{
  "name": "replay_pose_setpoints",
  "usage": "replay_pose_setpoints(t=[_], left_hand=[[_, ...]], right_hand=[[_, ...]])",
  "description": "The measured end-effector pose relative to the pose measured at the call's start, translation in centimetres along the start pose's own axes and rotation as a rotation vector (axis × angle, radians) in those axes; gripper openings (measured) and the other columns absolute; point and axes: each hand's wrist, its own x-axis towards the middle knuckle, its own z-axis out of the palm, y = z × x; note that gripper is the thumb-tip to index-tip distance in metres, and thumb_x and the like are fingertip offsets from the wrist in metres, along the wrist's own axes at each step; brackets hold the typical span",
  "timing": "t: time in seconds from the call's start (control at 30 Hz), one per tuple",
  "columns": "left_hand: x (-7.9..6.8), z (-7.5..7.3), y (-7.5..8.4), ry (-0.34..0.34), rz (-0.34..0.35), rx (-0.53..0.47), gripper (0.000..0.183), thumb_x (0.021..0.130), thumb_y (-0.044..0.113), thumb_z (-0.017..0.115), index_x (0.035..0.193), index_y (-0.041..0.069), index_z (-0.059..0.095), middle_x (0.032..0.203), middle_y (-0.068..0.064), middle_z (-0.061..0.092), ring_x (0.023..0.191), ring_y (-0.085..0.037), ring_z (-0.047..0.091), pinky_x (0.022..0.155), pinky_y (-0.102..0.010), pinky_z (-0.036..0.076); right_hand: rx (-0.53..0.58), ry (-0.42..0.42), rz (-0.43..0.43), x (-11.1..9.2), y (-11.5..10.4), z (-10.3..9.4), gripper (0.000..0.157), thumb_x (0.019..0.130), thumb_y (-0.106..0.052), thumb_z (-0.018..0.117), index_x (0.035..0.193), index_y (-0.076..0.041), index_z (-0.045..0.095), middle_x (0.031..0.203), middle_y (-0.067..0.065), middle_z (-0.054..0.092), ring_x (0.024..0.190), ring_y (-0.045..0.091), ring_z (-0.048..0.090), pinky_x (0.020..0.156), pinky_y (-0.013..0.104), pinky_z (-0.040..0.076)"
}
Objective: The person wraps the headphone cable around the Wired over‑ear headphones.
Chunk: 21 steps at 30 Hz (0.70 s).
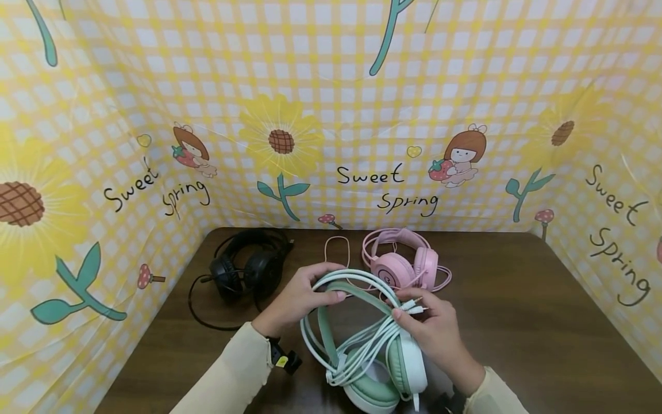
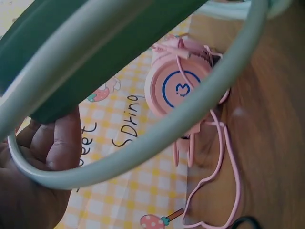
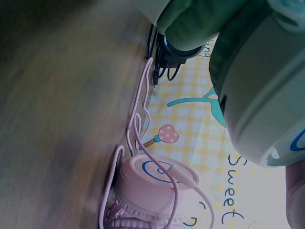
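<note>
A pair of mint-green and white headphones point(image 1: 415, 362) is held up over the front of the table, ear cups hanging lowest. My left hand point(image 1: 302, 294) grips the headband at its upper left, thumb on the near side. A bundled pale cable point(image 1: 357, 363) runs across the headphones in several strands. Near the bundle's upper end, my right hand point(image 1: 437, 328) pinches the cable beside its plugs point(image 1: 415, 307). In the left wrist view the green band point(image 2: 86, 62) crosses in front of the fingers. A white ear cup point(image 3: 267, 95) fills much of the right wrist view.
Pink headphones point(image 1: 395, 271) with a looped pink cable lie at the back of the brown table point(image 1: 507, 287). Black headphones point(image 1: 264, 267) with a black cable lie at the back left. A yellow checked cloth point(image 1: 331, 75) hangs behind and along both sides.
</note>
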Motion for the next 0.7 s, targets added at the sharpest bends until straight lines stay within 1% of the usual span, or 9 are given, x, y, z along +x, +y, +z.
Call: replay_pose_setpoints(t=[0.07,0.17,0.23,0.33,0.37,0.5,0.6,0.7], left_hand=[[0.1,0.0,0.1,0.007,0.001,0.032,0.042,0.087,0.016,0.074,0.127,0.013,0.063,0.111,-0.007,0.066,0.092,-0.022,0.06,0.077,-0.033,0.05],[0.3,0.0,0.2,0.015,-0.001,0.053,0.043,0.086,0.016,0.076,0.127,0.014,0.063,0.11,-0.004,0.066,0.091,-0.021,0.06,0.077,-0.034,0.051],[0.3,0.0,0.2,0.016,-0.002,0.053,0.044,0.085,0.016,0.076,0.127,0.015,0.063,0.111,-0.004,0.066,0.093,-0.021,0.06,0.079,-0.035,0.051],[0.3,0.1,0.1,0.019,0.001,0.033,0.047,0.084,0.016,0.077,0.129,0.017,0.061,0.112,-0.003,0.065,0.095,-0.022,0.06,0.08,-0.034,0.051],[0.3,0.1,0.1,0.019,0.007,0.027,0.049,0.084,0.015,0.077,0.13,0.016,0.06,0.113,-0.003,0.065,0.096,-0.022,0.06,0.08,-0.034,0.051],[0.3,0.1,0.0,0.025,0.023,0.012,0.054,0.084,0.015,0.077,0.134,0.019,0.057,0.117,-0.002,0.063,0.097,-0.022,0.058,0.08,-0.034,0.049],[0.3,0.1,0.0,0.023,0.031,-0.001,0.055,0.085,0.014,0.076,0.135,0.019,0.055,0.118,-0.003,0.063,0.097,-0.024,0.057,0.08,-0.034,0.048],[0.3,0.2,-0.1,0.011,0.036,-0.034,0.056,0.086,0.012,0.075,0.137,0.016,0.053,0.118,-0.005,0.063,0.097,-0.025,0.057,0.08,-0.034,0.049]], right_hand=[[-0.017,0.011,-0.013,0.0,0.2,-0.1,0.033,0.071,0.018,0.075,0.099,0.001,0.07,0.083,0.015,0.071,0.068,0.006,0.066,0.057,0.022,0.054],[-0.042,0.033,-0.019,0.1,0.3,-0.3,0.033,0.069,0.02,0.075,0.097,0.003,0.07,0.081,0.015,0.071,0.066,0.004,0.064,0.055,0.02,0.053],[-0.061,0.046,-0.019,0.2,0.3,-0.4,0.034,0.068,0.02,0.076,0.097,0.003,0.07,0.081,0.012,0.071,0.066,0.003,0.063,0.055,0.019,0.052],[-0.079,0.057,-0.016,0.2,0.1,-0.6,0.034,0.068,0.019,0.077,0.097,0.002,0.071,0.08,0.009,0.071,0.065,0.003,0.062,0.055,0.019,0.052],[-0.085,0.059,-0.014,0.2,0.1,-0.7,0.034,0.068,0.019,0.076,0.097,0.002,0.071,0.08,0.008,0.071,0.065,0.002,0.062,0.055,0.019,0.052],[-0.113,0.063,-0.015,0.3,-0.1,-1.0,0.031,0.069,0.016,0.077,0.096,0.002,0.07,0.076,0.009,0.07,0.064,0.002,0.062,0.054,0.019,0.052],[-0.135,0.07,-0.023,0.4,0.1,-1.3,0.031,0.069,0.015,0.077,0.095,0.001,0.07,0.077,0.01,0.071,0.066,0.002,0.063,0.055,0.019,0.052],[-0.113,0.071,-0.019,0.3,0.3,-1.6,0.031,0.07,0.017,0.076,0.095,0.0,0.07,0.081,0.013,0.072,0.068,0.004,0.065,0.056,0.02,0.053]])
